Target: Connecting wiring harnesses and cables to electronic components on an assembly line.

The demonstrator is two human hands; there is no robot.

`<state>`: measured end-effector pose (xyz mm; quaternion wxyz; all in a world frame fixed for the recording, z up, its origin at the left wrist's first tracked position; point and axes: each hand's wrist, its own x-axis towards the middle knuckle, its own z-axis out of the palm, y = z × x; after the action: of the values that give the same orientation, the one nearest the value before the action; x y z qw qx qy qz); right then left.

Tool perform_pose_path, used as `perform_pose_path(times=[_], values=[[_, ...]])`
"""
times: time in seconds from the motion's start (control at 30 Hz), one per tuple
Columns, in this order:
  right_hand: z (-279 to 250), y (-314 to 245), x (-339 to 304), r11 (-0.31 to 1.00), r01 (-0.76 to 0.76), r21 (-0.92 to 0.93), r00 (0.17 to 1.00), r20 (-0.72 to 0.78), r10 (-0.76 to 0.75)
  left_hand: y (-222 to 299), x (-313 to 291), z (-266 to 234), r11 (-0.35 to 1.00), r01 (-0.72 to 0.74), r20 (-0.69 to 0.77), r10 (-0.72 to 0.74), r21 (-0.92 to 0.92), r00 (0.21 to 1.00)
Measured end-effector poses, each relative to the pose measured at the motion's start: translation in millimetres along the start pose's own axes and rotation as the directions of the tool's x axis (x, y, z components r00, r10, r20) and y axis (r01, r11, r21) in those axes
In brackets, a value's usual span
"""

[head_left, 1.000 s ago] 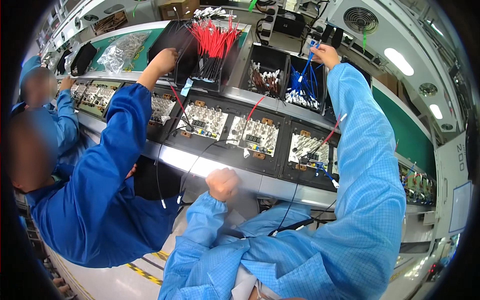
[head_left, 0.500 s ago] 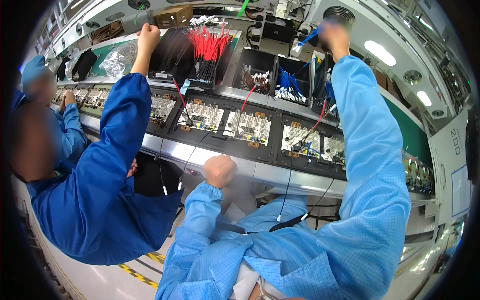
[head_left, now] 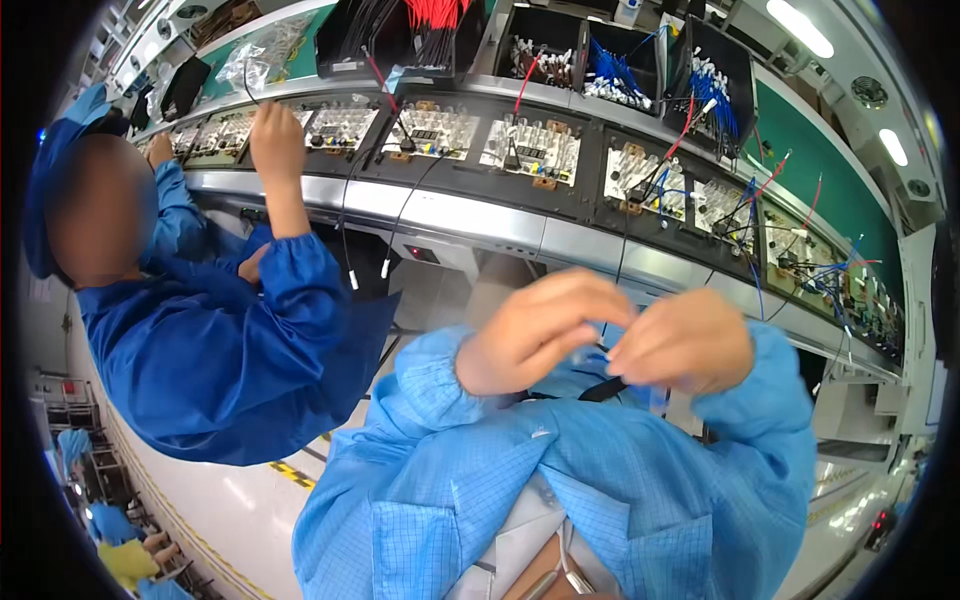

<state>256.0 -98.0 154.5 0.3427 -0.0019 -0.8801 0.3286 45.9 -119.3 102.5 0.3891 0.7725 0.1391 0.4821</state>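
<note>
Pale-blue sleeves [head_left: 770,385] frame two meeting hands

Left hand [head_left: 545,325] and right hand [head_left: 685,340] meet, or nearly so, at the fingertips before the wearer's chest; blur hides whether they pinch anything. Apart from that grip, the nearest circuit board [head_left: 645,182] lies beyond, on a black tray [head_left: 650,228] behind the bench's metal edge [head_left: 480,222]. Blue wires [head_left: 622,72] stand farther back. At left, a co-worker [head_left: 210,365] wears darker blue above pale floor [head_left: 230,490].

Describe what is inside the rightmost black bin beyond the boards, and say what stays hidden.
The rightmost black bin holds blue wires with white connectors. Whatever lies beneath the pile is covered and cannot be seen.
</note>
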Motion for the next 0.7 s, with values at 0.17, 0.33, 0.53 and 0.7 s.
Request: perform_pose_path(times=[0.17, 0.33, 0.53, 0.7], values=[[49.7, 9.5, -35.0, 0.991, 0.028, -0.13, 0.968, -0.243, -0.06, 7.7, -25.5, 9.9, 0.961, 0.272, 0.047, -0.274, 0.041, 0.961], [73.0, 20.0, -52.4, 0.964, -0.033, -0.262, 0.934, -0.351, -0.063, 4.7, -38.4, 25.8, 0.905, 0.422, -0.001, -0.423, 0.05, 0.906], [70.7, 31.9, -60.2, 0.953, 0.052, -0.298, 0.928, -0.337, -0.156, -10.6, -46.2, 30.8, 0.944, 0.315, -0.071, -0.309, 0.096, 0.948], [58.1, 16.8, -51.4, 0.962, 0.106, -0.253, 0.898, -0.39, -0.202, -6.0, -44.3, 20.9, 0.933, 0.222, -0.056, -0.215, 0.284, 0.975]])
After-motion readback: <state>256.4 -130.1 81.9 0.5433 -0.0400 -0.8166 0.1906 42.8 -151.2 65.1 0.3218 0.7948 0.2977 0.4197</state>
